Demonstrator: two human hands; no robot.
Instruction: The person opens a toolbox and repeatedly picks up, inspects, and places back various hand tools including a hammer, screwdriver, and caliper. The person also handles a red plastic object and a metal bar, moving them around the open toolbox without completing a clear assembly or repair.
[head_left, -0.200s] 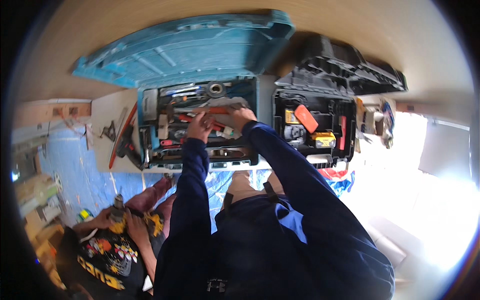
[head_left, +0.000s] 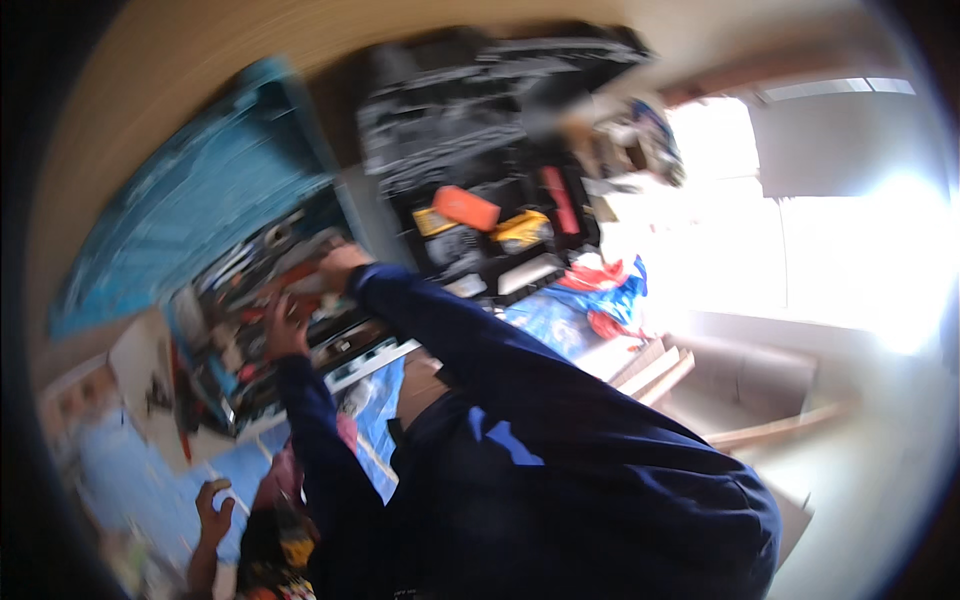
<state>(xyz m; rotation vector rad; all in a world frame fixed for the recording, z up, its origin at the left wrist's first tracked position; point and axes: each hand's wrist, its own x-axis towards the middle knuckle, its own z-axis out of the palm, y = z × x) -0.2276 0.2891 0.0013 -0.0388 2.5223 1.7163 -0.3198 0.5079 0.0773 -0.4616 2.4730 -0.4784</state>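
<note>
The picture is blurred by motion. Both my arms, in dark blue sleeves, reach into an open blue tool case point(head_left: 215, 330) full of hand tools. My right hand point(head_left: 340, 265) is curled at the end of a red-handled tool point(head_left: 292, 278) lying among the tools. My left hand point(head_left: 285, 330) is just below it, fingers up against the tools; the blur hides whether it holds anything. The case's blue lid point(head_left: 190, 190) stands open behind.
To the right is an open black case point(head_left: 500, 110) holding an orange part point(head_left: 465, 208) and a yellow tool point(head_left: 522, 230). Red and blue plastic point(head_left: 600, 290) lies beside it. Another person's hand point(head_left: 213, 510) shows at the lower left. Wooden slats point(head_left: 655, 370) lie to the right.
The view has swung and tilted, so the cases now sit slanted toward the left. My hands stay in the blue case around the red-handled tool.
</note>
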